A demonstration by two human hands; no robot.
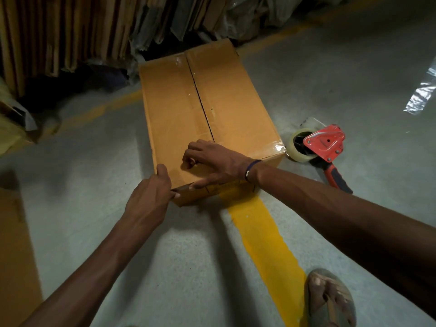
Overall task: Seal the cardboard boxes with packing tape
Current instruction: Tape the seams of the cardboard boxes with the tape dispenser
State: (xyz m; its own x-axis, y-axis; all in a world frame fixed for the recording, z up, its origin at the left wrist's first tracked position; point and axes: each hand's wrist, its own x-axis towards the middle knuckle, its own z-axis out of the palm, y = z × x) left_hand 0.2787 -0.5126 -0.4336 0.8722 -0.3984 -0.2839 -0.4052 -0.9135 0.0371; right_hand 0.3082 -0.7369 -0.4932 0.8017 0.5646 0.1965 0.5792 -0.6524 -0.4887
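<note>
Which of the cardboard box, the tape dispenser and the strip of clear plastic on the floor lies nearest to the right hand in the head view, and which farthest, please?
From the right hand:
1. Cardboard box, directly under the hand, which rests on its near end.
2. Tape dispenser, on the floor right of the box.
3. Clear plastic strip, far right edge of the floor.
</note>
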